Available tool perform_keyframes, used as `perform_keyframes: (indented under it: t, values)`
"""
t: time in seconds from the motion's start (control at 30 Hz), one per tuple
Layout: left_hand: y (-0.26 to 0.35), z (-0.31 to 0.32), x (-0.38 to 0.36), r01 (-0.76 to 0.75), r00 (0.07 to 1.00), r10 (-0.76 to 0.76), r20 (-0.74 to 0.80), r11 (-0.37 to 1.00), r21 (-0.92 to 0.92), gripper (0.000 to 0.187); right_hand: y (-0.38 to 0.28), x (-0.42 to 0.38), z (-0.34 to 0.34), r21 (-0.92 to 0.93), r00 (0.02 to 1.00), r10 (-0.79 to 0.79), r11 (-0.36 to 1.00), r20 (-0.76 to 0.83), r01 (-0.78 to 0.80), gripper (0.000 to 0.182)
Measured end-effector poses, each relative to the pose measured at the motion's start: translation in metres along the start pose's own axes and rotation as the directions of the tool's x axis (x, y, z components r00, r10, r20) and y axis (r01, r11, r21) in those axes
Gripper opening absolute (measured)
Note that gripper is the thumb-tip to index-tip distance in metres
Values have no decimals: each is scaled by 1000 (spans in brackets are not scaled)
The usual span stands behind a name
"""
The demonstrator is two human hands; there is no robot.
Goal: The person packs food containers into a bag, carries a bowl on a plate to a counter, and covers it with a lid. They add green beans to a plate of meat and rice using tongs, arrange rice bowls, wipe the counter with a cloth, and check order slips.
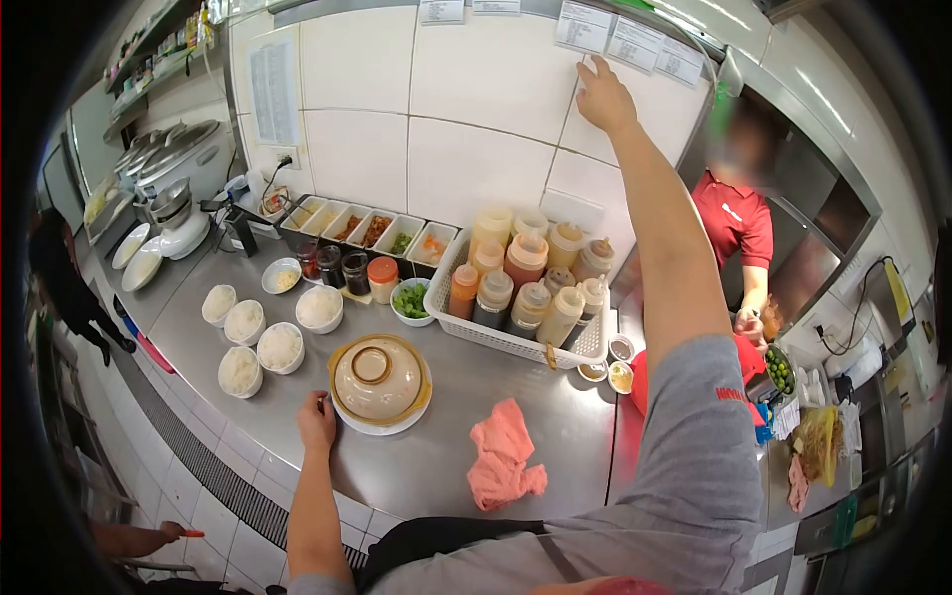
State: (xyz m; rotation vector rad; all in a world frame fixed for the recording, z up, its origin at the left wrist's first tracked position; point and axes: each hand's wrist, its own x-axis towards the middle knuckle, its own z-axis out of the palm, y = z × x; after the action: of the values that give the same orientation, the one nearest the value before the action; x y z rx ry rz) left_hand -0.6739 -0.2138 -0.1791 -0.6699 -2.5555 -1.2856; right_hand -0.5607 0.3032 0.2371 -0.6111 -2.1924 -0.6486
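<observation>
Head view: right hand (pixel 607 99) is up at paper slip (pixel 583 27), left hand (pixel 317 426) beside lidded pot (pixel 382 389); whether either grasps, I cannot tell.

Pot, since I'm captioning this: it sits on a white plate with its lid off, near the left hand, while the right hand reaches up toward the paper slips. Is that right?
Not quite: the lid is on the pot, as the head view shows. It does sit on a white plate, near the left hand, while the right hand reaches up toward the paper slips.
</observation>
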Motion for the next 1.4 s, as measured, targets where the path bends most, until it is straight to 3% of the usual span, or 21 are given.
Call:
perform_keyframes:
  t: [0.1,0.17,0.2,0.27,0.43,0.53,0.6,1.03,1.23,1.3,1.33,1.37,1.4]
  values:
    - [4,-2,1,78,996,-79,49,997,18,12,17,-13,-8,-86,987,133,986,-92,-141,50]
    - [-5,4,1,-86,994,87,-66,996,19,11,28,-21,-14,-128,980,195,972,-31,-198,51]
    - [-3,2,1,-88,994,89,-66,996,19,11,32,-23,-16,-171,966,259,953,30,-250,51]
    - [2,-3,2,22,999,-22,46,1000,14,12,35,-24,-17,-174,967,253,954,38,-243,52]
    - [-8,2,2,15,999,-16,33,1000,26,12,38,-22,-16,-205,965,255,950,69,-236,54]
    - [-9,3,1,18,1000,-19,15,1000,17,12,40,-21,-11,-208,978,209,956,-20,-208,56]
    - [-4,0,1,15,1000,-15,1,1000,4,12,36,-23,-18,-224,968,245,948,50,-228,56]
    - [-4,-2,-1,13,1000,-13,-10,1000,-3,14,38,-32,1,-138,990,142,980,-16,-143,57]
    - [2,-6,-1,74,997,-74,28,997,0,14,6,-38,-1,-145,980,189,973,59,-179,55]
    - [5,-6,-1,85,996,-85,13,996,5,14,-26,-38,15,147,985,165,974,45,-170,51]
    - [8,-7,-1,92,996,-92,20,996,4,14,-49,-45,28,244,998,-27,969,-53,39,48]
    - [9,-9,-1,98,995,-98,27,995,5,14,-92,-65,2,625,994,-65,781,82,-1,45]
    - [8,-9,-1,105,994,-105,21,995,2,14,-136,-87,-23,791,957,-199,610,211,-48,45]
